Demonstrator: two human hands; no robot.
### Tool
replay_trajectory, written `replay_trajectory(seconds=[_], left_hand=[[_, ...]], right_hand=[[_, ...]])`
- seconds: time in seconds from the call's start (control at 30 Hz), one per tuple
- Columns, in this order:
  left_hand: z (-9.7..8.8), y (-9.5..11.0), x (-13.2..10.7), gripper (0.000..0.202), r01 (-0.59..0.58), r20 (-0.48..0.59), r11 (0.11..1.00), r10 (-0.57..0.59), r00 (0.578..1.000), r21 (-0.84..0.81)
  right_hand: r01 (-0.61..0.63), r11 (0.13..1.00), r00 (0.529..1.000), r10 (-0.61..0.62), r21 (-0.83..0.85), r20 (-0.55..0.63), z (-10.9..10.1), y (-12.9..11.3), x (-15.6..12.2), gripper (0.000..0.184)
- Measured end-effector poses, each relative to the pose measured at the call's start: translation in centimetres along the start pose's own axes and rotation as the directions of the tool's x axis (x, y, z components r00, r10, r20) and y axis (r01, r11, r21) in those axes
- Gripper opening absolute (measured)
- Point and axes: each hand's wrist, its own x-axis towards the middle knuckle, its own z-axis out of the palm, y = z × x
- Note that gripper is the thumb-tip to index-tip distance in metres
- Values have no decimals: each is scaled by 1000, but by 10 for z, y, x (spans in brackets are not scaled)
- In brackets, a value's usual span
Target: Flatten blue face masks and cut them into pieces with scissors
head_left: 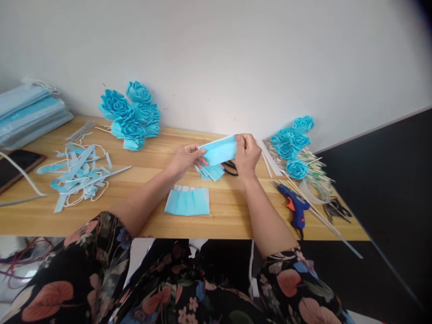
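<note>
Stretched between my two hands, a blue face mask piece [220, 150] with a white edge hangs above the table. My left hand [189, 158] pinches its left end between thumb and fingers. At the other end, my right hand [248, 153] grips the corner with the thumb on top. Below the held piece lie several small blue cut pieces [212, 173], partly hidden. Beside them, black-handled scissors [231, 168] show only in part behind my right hand. Nearer to me, another blue mask piece [187, 201] lies flat on the table.
Blue flowers [130, 112] stand at the back left, with more blue flowers [290, 143] on sticks at the right. Trimmed strips and ear loops [81, 171], a phone [20, 166] and stacked masks [30, 112] lie left. A blue glue gun [295, 204] and pliers [336, 209] lie right.
</note>
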Motion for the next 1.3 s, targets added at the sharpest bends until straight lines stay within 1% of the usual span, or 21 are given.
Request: replay_trajectory(seconds=[0.13,0.27,0.47,0.63,0.8,0.9,0.97,1.07,1.17,1.3], left_hand=[[0,1,-1,26,6,-4,1000,-6,1000,-3],[-1,-1,0,24,-2,-6,999,2,1000,33],[0,1,-1,25,21,-13,1000,-21,1000,12],[0,2,-2,31,15,-9,1000,-15,1000,-16],[-1,0,-2,33,-2,2,1000,2,1000,16],[-2,0,-2,35,-15,35,999,14,999,36],[-2,1,-2,36,-7,60,1000,6,998,19],[-3,3,-4,36,16,131,1000,-13,991,-22],[-6,5,-6,38,31,237,999,-21,971,-37],[-16,7,-3,42,55,371,998,-50,927,-4]], right_hand=[[8,1000,1000,-8,-13,29,-1,-1,1,37],[5,1000,998,-5,-9,60,-1,-4,2,38],[-23,999,999,22,27,43,-2,-6,1,39],[-42,999,999,41,24,27,-1,-5,0,39],[-50,998,999,49,33,17,0,-5,-1,39],[-62,997,998,62,54,8,-1,-4,1,38],[-69,994,998,69,79,11,-2,-3,3,39],[-92,989,995,89,114,36,-3,-1,7,41],[-134,974,989,121,183,81,-2,4,10,41],[-169,940,980,129,298,149,0,6,10,39]])
